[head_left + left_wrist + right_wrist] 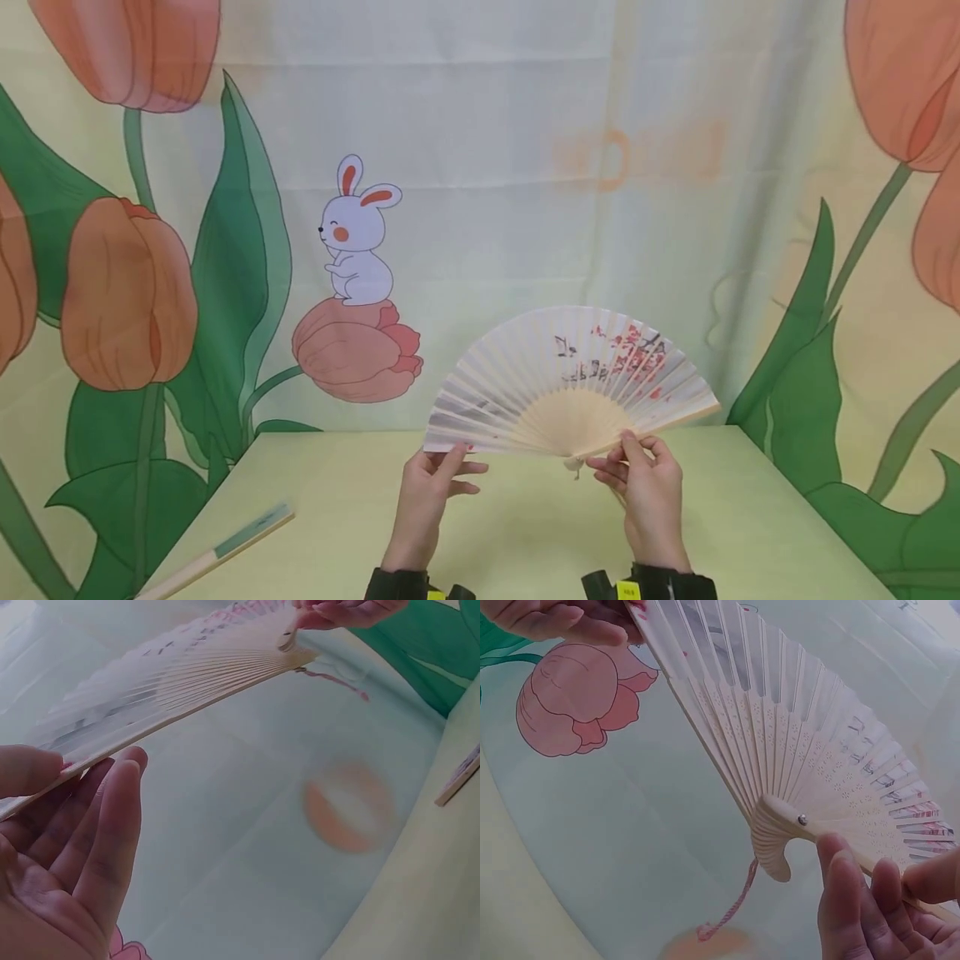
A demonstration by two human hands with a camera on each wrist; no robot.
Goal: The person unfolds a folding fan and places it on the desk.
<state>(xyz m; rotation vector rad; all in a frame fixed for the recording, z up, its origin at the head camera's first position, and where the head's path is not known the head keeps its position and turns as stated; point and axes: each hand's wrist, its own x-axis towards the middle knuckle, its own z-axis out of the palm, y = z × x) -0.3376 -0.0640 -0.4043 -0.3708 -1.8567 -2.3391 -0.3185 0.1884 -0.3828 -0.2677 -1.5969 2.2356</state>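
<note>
Your right hand (pixel 651 496) pinches the right outer stick (pixel 686 418) of the folding fan (pixel 573 421) between thumb and fingers, close to the pivot (pixel 802 820). Your left hand (pixel 427 500) pinches the left outer stick (pixel 165 726) near its tip, thumb on the face and fingers behind. The fan is spread wide between your hands, held up above the table (pixel 525 508), its pale leaf (pixel 540 350) printed with red blossoms.

Expect it to weigh very little. The outer sticks should be the stiffest part, so they make the best hold; the thin pierced ribs (pixel 780 750) look likely to snap if bent sideways, and the leaf likely to crease or tear under a fingertip. The smooth sticks may slide a little, so a light, even pinch should serve.

A pink cord (pixel 742 892) hangs from the pivot end. Farther out, a folded fan (pixel 217 555) lies at the table's left side, before a backdrop (pixel 487 208) of tulips and a rabbit.
</note>
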